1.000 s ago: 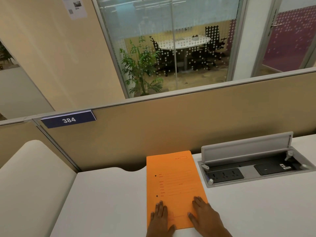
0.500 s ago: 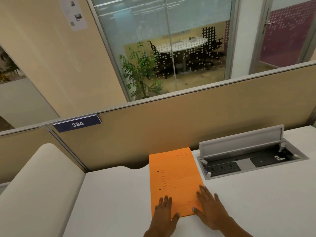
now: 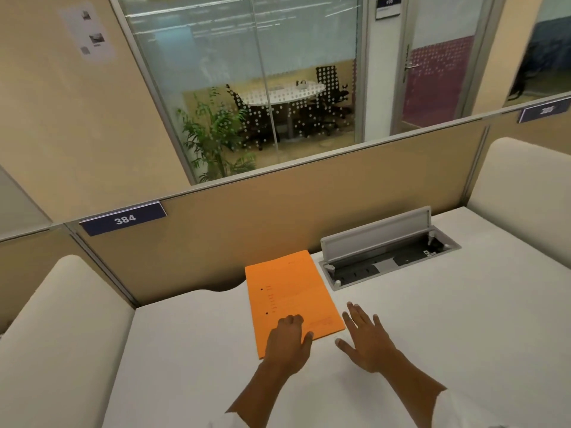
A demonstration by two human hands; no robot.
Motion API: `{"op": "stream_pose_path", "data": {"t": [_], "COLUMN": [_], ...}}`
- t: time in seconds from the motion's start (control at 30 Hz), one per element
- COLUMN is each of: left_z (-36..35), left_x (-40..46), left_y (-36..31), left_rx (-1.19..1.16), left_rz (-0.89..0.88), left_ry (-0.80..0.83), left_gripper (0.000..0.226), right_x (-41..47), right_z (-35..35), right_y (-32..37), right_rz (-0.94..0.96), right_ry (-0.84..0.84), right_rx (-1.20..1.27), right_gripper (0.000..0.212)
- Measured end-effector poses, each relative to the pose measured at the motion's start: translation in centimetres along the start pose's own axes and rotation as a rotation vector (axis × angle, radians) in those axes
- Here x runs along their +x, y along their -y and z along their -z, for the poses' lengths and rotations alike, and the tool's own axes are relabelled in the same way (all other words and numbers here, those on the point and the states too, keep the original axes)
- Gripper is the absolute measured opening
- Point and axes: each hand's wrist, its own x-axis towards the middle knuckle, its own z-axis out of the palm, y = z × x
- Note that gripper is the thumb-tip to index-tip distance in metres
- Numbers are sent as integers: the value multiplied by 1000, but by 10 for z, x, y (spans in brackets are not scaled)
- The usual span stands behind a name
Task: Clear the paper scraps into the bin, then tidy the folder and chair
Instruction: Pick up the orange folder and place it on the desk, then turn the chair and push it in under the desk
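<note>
A: What can you not see well here?

B: The printed lines on the orange folder are too faint to read; I only make out two dark dots near its left edge. The paper sheet on the far wall is blurred. The number plate on the far right of the partition is smeared, so I cannot read it. The forearms are cut off at the near edge of the view.

A: Is any writing clear?

B: Yes, the blue plate on the partition says "384".

A: Where is the folder?

B: It lies flat on the white desk, closed, just left of the open socket box, with its far end near the partition.

A: And the hands?

B: The left hand rests on the near part of the folder, fingers curled under, thumb out to the right; it presses but grasps nothing. The right hand is spread flat, fingers apart, on or just over the desk beside the folder's right edge, holding nothing. If it touches the folder, I cannot tell.
</note>
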Motion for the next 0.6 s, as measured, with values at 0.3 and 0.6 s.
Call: {"op": "stream_pose_path", "data": {"t": [0.3,0.6], "left_z": [2,-15], "left_x": [-48,-77], "left_y": [-25,-96], "left_rx": [42,5], "left_rz": [-159,-336], "left_ry": [-7,30], "left_gripper": [41,46], "right_x": [-96,-196], "right_z": [13,17], "right_y": [5,-34], "right_rz": [-131,-266], "right_ry": [-53,-102], "right_rx": [16,56], "right_gripper": [83,79]}}
